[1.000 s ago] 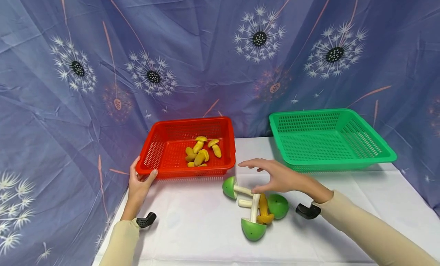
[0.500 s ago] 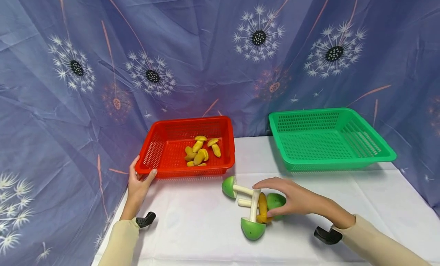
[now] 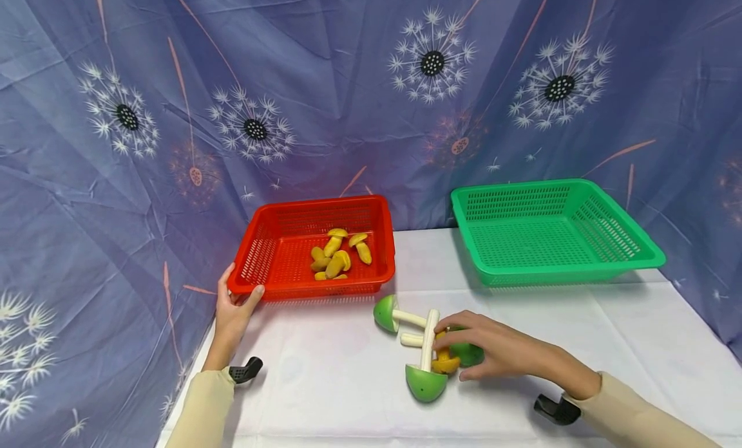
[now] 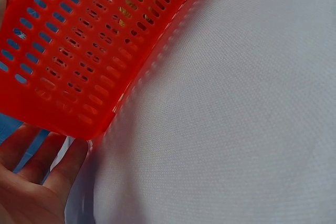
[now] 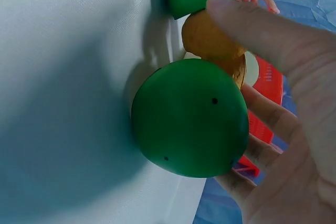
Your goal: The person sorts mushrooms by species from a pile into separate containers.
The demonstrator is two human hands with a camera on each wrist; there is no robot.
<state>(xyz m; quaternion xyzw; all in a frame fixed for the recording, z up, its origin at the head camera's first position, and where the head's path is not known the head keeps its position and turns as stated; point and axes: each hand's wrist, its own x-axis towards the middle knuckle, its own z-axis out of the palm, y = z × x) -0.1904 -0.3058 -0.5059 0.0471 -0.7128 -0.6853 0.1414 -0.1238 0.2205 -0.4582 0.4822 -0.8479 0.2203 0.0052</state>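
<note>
My left hand (image 3: 234, 316) grips the near left corner of the red basket (image 3: 324, 289), thumb on the near rim and fingers around the outer side. Several yellow mushrooms (image 3: 335, 261) lie inside it. My right hand (image 3: 504, 346) reaches over a yellow-brown mushroom (image 3: 445, 364), fingers bent across its stem, thumb slightly apart from its cap. In the right wrist view a green mushroom cap (image 5: 189, 119) sits between the camera and the fingers. Two other green mushrooms with white stems, one at the front (image 3: 426, 382) and one at left (image 3: 385, 313), lie in the same pile.
A green basket (image 3: 556, 268) stands at the back right with nothing in it. White cloth (image 3: 324, 383) covers the table, and a blue dandelion-print curtain (image 3: 348, 100) hangs behind and at the sides.
My right hand has moved right and down from above the white stems to the yellow-brown mushroom, its fingers now bending over the stem. My left hand stays on the red basket.
</note>
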